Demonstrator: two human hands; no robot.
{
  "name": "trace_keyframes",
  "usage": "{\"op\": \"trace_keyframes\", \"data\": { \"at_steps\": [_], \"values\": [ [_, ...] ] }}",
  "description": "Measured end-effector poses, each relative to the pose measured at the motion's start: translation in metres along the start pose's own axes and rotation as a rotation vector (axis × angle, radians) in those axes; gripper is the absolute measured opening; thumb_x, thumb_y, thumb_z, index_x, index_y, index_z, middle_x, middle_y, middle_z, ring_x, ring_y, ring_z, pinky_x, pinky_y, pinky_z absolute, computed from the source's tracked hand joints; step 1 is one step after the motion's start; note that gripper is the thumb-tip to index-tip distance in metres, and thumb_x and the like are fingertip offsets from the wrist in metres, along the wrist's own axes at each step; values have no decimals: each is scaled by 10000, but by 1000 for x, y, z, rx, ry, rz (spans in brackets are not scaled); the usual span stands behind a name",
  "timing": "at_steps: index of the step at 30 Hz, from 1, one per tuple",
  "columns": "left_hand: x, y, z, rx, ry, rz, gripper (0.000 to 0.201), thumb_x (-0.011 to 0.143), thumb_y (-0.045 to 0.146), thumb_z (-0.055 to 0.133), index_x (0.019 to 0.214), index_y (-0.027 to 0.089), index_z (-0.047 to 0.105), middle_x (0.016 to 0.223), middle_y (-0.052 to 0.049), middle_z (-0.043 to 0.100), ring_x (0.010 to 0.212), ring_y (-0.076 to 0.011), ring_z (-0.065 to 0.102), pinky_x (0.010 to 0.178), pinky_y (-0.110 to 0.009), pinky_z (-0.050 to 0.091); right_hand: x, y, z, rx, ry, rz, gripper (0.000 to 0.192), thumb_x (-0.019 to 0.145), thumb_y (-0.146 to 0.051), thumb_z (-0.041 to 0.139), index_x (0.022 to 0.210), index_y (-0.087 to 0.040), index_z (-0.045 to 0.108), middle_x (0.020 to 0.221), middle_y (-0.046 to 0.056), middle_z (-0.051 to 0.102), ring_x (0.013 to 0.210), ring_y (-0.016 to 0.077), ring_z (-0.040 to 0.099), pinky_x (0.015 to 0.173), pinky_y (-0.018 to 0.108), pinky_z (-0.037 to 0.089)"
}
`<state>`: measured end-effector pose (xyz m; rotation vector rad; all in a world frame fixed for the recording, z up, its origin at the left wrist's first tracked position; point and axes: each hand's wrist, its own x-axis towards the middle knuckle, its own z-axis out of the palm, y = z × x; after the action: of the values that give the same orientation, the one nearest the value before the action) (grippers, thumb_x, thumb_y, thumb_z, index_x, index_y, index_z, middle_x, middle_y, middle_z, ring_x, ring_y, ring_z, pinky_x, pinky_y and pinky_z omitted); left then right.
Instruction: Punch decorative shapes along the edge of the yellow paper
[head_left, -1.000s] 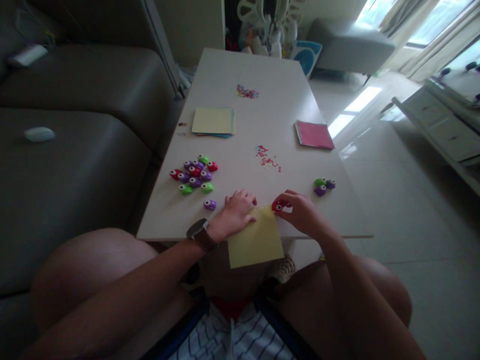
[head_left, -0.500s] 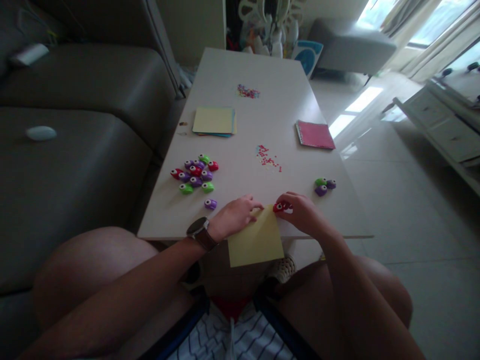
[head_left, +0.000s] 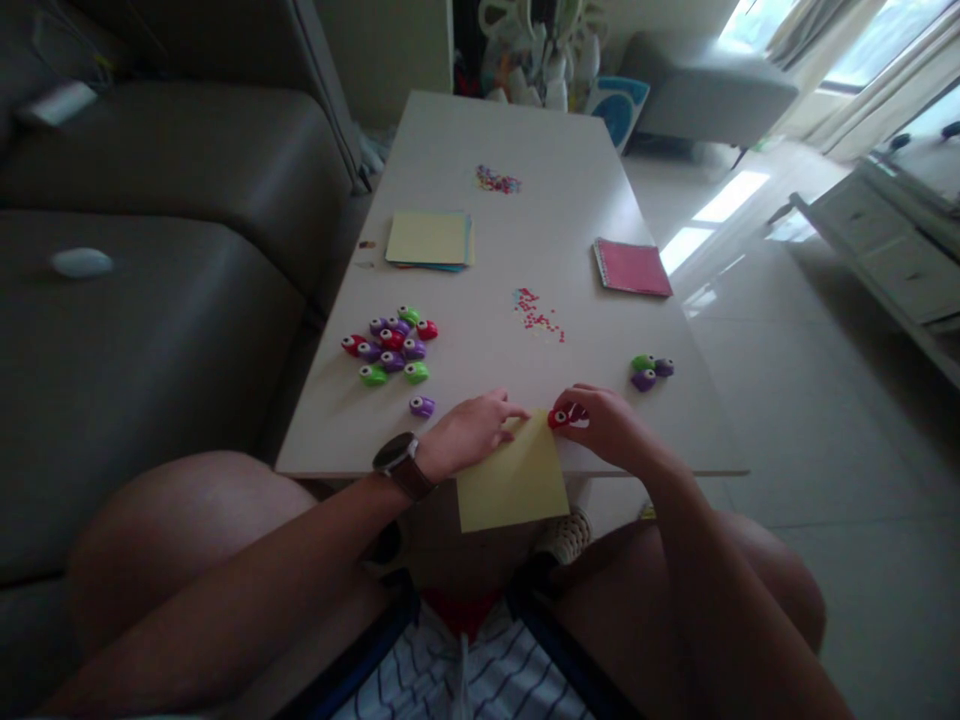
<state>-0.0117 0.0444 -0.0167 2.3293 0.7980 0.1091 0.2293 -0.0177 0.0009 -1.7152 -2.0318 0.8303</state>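
Note:
A yellow sheet of paper (head_left: 514, 485) lies partly over the table's near edge, its lower part hanging out above my lap. My left hand (head_left: 476, 425) holds its upper left side, index finger stretched along the top edge and thumb on the sheet. My right hand (head_left: 604, 425) grips a small red craft punch (head_left: 559, 418) with an eye on it, right at the sheet's upper right corner. Whether the paper sits inside its slot is too small to tell. A single purple punch (head_left: 422, 406) rests left of my left hand.
Several purple, red and green punches (head_left: 391, 340) cluster on the left. A smaller group of punches (head_left: 643, 379) stands right. Tiny red paper cutouts (head_left: 536, 318) lie mid-table, more cutouts (head_left: 496, 180) farther back. A paper stack (head_left: 427, 239) and a pink notebook (head_left: 634, 268) flank them.
Hands, sheet and red punch stay in nearly the same place. The whole view has shifted very slightly.

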Motion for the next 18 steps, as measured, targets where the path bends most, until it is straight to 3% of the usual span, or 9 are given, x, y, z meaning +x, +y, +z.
{"op": "trace_keyframes", "data": {
  "at_steps": [18],
  "values": [
    [0,1,-1,6,-6,29,373,951,151,586,1292,262,688,1049,-57,613,885,-186,647,840,-295,508,3,-3,1,-1,-7,-43,147,849,-132,682,947,-225,738,944,37,668,791,152,617,727,276,480]
  ]
}}
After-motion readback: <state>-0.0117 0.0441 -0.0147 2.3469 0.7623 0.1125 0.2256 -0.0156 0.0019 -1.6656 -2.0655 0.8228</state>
